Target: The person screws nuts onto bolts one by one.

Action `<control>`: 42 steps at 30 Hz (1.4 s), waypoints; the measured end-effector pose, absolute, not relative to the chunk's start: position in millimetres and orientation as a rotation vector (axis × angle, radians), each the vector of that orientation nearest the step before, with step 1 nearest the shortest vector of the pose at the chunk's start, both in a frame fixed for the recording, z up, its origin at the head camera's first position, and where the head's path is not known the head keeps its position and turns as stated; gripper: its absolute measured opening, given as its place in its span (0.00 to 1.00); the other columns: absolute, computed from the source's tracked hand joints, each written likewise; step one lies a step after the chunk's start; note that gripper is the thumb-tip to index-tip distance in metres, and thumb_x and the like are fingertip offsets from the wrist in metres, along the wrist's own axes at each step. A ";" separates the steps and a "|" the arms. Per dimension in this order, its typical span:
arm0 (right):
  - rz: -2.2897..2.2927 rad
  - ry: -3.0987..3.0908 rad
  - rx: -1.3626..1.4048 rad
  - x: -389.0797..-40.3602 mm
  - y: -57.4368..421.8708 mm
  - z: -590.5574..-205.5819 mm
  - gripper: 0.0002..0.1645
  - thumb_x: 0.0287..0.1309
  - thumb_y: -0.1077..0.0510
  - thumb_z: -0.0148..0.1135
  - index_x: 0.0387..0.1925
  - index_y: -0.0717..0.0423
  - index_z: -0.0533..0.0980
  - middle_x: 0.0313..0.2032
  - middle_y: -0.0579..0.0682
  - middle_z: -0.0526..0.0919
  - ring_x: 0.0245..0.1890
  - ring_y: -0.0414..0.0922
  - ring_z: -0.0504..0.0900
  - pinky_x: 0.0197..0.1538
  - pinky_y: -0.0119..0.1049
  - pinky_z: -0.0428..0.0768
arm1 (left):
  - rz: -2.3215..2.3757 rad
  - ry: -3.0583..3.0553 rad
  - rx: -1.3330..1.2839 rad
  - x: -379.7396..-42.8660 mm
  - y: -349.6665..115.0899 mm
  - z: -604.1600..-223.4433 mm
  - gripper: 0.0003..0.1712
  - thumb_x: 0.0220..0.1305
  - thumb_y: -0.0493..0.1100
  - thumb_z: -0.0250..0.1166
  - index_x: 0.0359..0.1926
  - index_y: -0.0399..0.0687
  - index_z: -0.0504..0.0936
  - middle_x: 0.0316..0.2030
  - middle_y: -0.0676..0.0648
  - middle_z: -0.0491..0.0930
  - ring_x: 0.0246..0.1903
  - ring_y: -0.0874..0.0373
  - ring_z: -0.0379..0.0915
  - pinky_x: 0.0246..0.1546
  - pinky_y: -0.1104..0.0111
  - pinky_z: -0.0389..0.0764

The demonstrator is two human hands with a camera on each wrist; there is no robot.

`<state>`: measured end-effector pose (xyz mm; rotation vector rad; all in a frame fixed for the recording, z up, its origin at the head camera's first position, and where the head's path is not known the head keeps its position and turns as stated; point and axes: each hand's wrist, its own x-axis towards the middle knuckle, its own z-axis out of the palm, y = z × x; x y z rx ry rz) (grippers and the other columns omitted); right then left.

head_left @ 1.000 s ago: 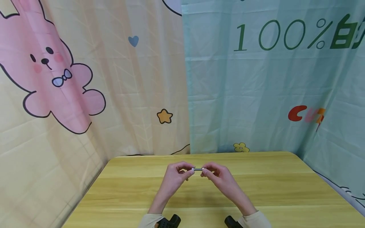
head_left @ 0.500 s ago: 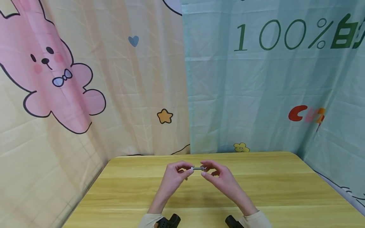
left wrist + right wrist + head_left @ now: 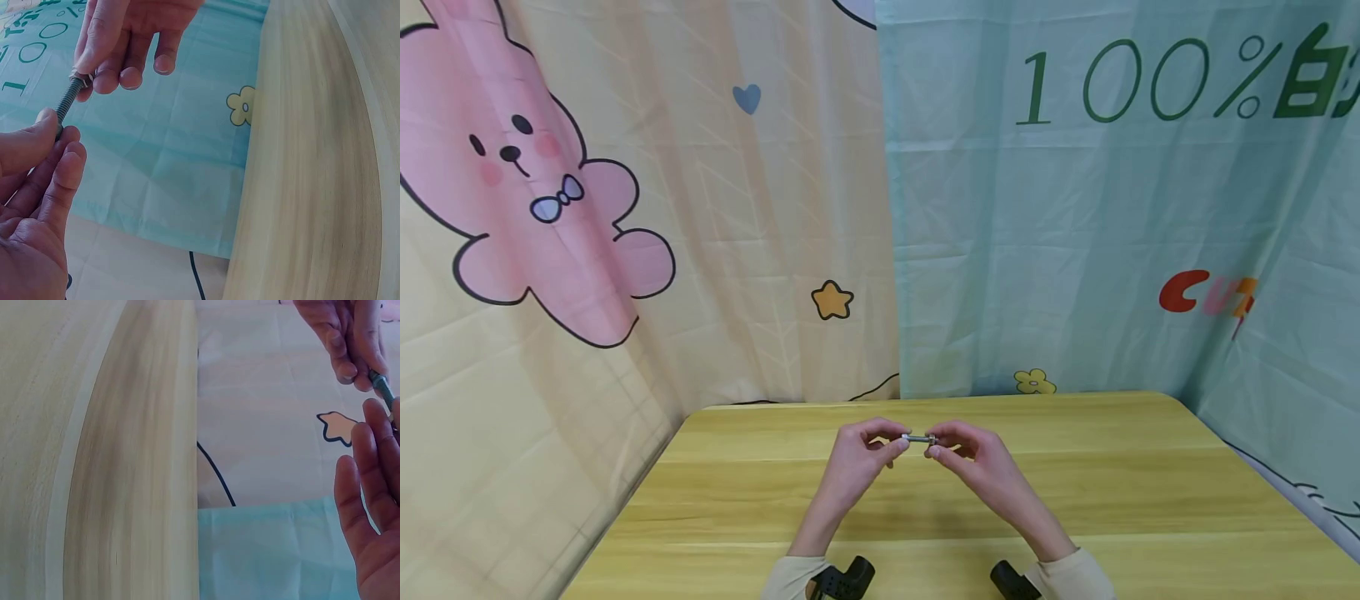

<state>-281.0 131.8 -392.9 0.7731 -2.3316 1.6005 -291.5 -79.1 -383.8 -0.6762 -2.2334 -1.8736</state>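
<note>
While both hands are up over the table [image 3: 880,512], the bolt [image 3: 65,102] sits in the air between them, pretty much level in the head view and clear of the wood. The left hand [image 3: 857,454] has one end, probably the head, pinched between thumb and fingers. The right hand [image 3: 979,457] pinches the nut [image 3: 80,77] near the other end, its spare fingers held off to the side. Can't tell how much thread pokes out past the nut, fingers cover it.

Handling-wise, I'd guess it's metal: light, totally stiff, nothing you'd break with fingertips. The threads should give decent bite, but the nut looks small and could slip in sweaty fingers, and a dropped bolt would probably roll. Best hold imo is fingertips on the head, thumb and index across the nut's flats, middle of the thread left bare.

Table's a yellowish wood-grain top, looks hard and flat. Behind it there's a cream curtain [image 3: 715,250] with a pink critter [image 3: 568,258] and an orange star [image 3: 832,301], then a teal curtain [image 3: 1075,250] with a yellow flower [image 3: 1035,382]. A black gadget [image 3: 853,577] sits by the left cuff [image 3: 792,577].
</note>
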 end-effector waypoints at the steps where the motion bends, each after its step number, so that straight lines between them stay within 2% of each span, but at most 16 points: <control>1: 1.616 -2.331 0.769 -280.8 131.5 -392.5 0.10 0.65 0.52 0.63 0.46 0.49 0.81 0.37 0.44 0.84 0.39 0.44 0.82 0.44 0.38 0.81 | -1.866 -2.237 -0.676 -291.8 -79.1 -383.8 0.08 0.62 0.36 0.69 0.41 0.37 0.86 0.34 0.46 0.83 0.26 0.57 0.73 0.27 0.71 0.77; 7: 1.677 -2.356 0.738 -281.4 128.5 -394.8 0.14 0.71 0.48 0.56 0.40 0.53 0.81 0.34 0.49 0.85 0.36 0.47 0.82 0.42 0.43 0.82 | -1.838 -2.250 -0.683 -292.1 -78.9 -383.8 0.06 0.62 0.37 0.69 0.40 0.41 0.87 0.34 0.48 0.83 0.27 0.55 0.75 0.28 0.70 0.78; 11: 1.665 -2.376 0.719 -281.5 127.3 -395.9 0.18 0.73 0.47 0.53 0.40 0.56 0.81 0.35 0.51 0.85 0.38 0.49 0.82 0.42 0.46 0.81 | -1.840 -2.249 -0.685 -290.6 -78.6 -383.3 0.05 0.62 0.37 0.69 0.39 0.42 0.87 0.34 0.48 0.83 0.27 0.55 0.75 0.28 0.70 0.78; 16: 1.623 -2.339 0.680 -280.7 127.7 -394.5 0.13 0.67 0.51 0.62 0.49 0.50 0.79 0.43 0.49 0.83 0.43 0.45 0.79 0.44 0.40 0.81 | -1.850 -2.243 -0.682 -290.6 -78.2 -384.1 0.08 0.62 0.37 0.69 0.41 0.37 0.86 0.34 0.46 0.82 0.27 0.57 0.74 0.27 0.71 0.78; 18: 1.617 -2.299 0.695 -280.5 128.4 -393.9 0.15 0.64 0.56 0.66 0.52 0.47 0.78 0.45 0.46 0.82 0.45 0.45 0.79 0.45 0.38 0.80 | -1.863 -2.240 -0.671 -290.8 -78.2 -384.6 0.08 0.62 0.36 0.69 0.42 0.35 0.86 0.34 0.45 0.82 0.27 0.56 0.74 0.27 0.71 0.77; 23: 1.633 -2.234 0.759 -280.5 130.0 -392.9 0.16 0.61 0.62 0.67 0.49 0.46 0.77 0.44 0.46 0.82 0.45 0.47 0.80 0.44 0.39 0.81 | -1.864 -2.237 -0.664 -291.4 -78.4 -385.1 0.08 0.63 0.36 0.69 0.42 0.38 0.86 0.35 0.46 0.83 0.27 0.54 0.75 0.28 0.71 0.78; 28: 1.633 -2.252 0.762 -281.2 130.8 -393.7 0.12 0.62 0.59 0.67 0.46 0.47 0.79 0.42 0.46 0.82 0.43 0.45 0.81 0.44 0.39 0.82 | -1.839 -2.240 -0.682 -291.6 -78.1 -386.1 0.07 0.62 0.37 0.70 0.40 0.41 0.87 0.34 0.47 0.83 0.27 0.58 0.75 0.28 0.70 0.79; 33: 1.648 -2.267 0.733 -280.9 130.0 -394.2 0.11 0.62 0.55 0.67 0.46 0.50 0.80 0.39 0.46 0.84 0.40 0.44 0.83 0.44 0.37 0.81 | -1.846 -2.225 -0.694 -291.4 -78.0 -386.4 0.07 0.62 0.39 0.70 0.39 0.40 0.87 0.34 0.46 0.83 0.28 0.53 0.76 0.28 0.69 0.79; 37: 1.662 -2.276 0.711 -279.3 129.6 -393.8 0.12 0.64 0.53 0.65 0.46 0.52 0.80 0.35 0.46 0.86 0.38 0.47 0.85 0.44 0.36 0.81 | -1.866 -2.220 -0.694 -291.5 -78.1 -385.8 0.07 0.62 0.39 0.70 0.40 0.41 0.87 0.34 0.46 0.83 0.28 0.52 0.75 0.28 0.70 0.78; 42: 1.725 -2.253 0.667 -278.7 127.0 -394.7 0.09 0.67 0.53 0.62 0.42 0.54 0.81 0.32 0.48 0.85 0.35 0.51 0.84 0.40 0.39 0.82 | -1.866 -2.231 -0.706 -291.9 -78.2 -385.2 0.07 0.63 0.38 0.69 0.40 0.41 0.87 0.35 0.48 0.83 0.28 0.57 0.74 0.29 0.63 0.81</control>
